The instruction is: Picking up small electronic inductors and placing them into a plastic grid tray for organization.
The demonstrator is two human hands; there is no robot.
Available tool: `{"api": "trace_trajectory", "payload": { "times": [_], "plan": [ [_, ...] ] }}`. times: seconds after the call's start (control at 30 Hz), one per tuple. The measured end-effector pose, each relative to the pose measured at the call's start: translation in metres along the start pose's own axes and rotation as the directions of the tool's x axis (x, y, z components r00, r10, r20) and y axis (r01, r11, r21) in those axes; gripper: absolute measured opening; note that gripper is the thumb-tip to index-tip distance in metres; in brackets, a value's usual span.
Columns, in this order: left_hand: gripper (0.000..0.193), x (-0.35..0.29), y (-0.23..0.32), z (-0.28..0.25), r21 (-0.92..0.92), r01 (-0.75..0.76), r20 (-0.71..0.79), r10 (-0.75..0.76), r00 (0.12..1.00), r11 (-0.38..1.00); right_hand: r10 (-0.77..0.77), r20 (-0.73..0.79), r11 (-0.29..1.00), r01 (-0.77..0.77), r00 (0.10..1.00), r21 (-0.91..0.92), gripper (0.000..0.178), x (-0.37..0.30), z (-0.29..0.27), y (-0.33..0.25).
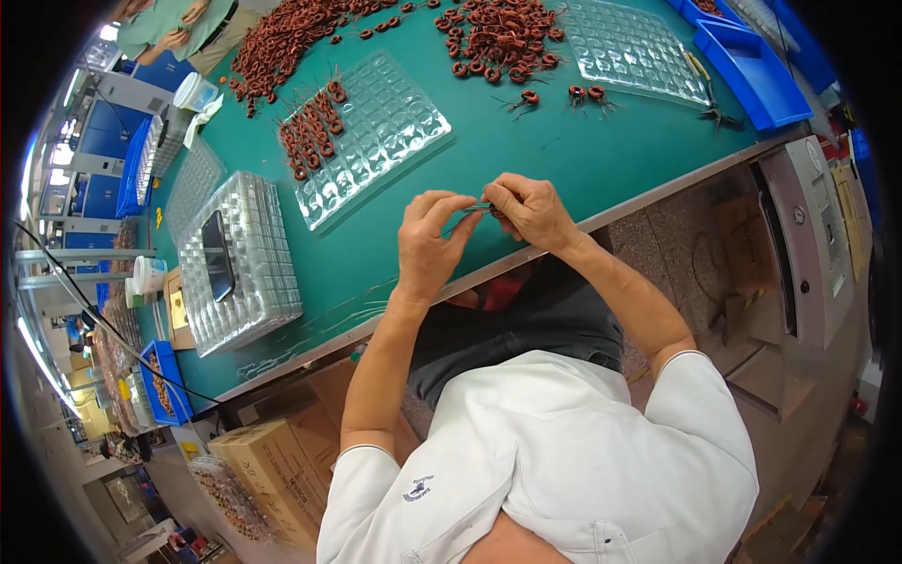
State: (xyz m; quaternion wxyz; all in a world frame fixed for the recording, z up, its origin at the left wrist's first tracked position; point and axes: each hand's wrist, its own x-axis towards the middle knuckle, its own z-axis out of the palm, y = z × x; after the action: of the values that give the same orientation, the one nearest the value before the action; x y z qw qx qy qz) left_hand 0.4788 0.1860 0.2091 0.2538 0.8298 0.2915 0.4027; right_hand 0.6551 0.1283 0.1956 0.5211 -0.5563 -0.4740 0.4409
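Over the front edge of the green table (536, 155), my two hands meet at a small ring coil (495, 211) with wire leads. My right hand (537, 214) grips the coil between thumb and fingers, which partly hide it. The thumb and forefinger of my left hand (428, 240) pinch its thin leads. Just beyond my left hand lies a clear plastic tray (399, 141), its left part filled with rows of reddish-brown coils (308, 136). A loose coil (530, 98) and a pair of coils (587, 94) rest on the table ahead of my right hand.
Heaps of coils (503, 38) lie at the back. A second clear tray (629, 47), cutters (719, 117) and a blue bin (752, 77) are at the right. At the left, a phone (218, 256) sits on stacked trays (258, 273). Another person (178, 28) stands at the far left.
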Motion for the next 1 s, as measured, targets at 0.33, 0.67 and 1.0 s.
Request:
{"api": "trace_trajectory", "payload": {
  "times": [0.33,0.67,1.0],
  "plan": [
    [0.012,-0.011,-0.006,-0.002,-0.029,-0.051,0.003,0.051,0.999,0.998,-0.143,0.086,0.980,0.153,0.986,-0.126,0.028,-0.019,0.002,0.003],
    [0.014,-0.008,-0.005,-0.010,0.078,-0.230,-0.054,0.235,0.971,0.970,-0.256,0.059,0.897,0.260,0.965,-0.357,0.026,-0.020,0.010,-0.019],
    [0.015,0.002,0.007,-0.025,0.183,-0.284,0.007,0.288,0.958,0.941,-0.294,0.080,0.862,0.301,0.952,-0.407,0.028,-0.026,0.012,-0.029]
  ]
}}
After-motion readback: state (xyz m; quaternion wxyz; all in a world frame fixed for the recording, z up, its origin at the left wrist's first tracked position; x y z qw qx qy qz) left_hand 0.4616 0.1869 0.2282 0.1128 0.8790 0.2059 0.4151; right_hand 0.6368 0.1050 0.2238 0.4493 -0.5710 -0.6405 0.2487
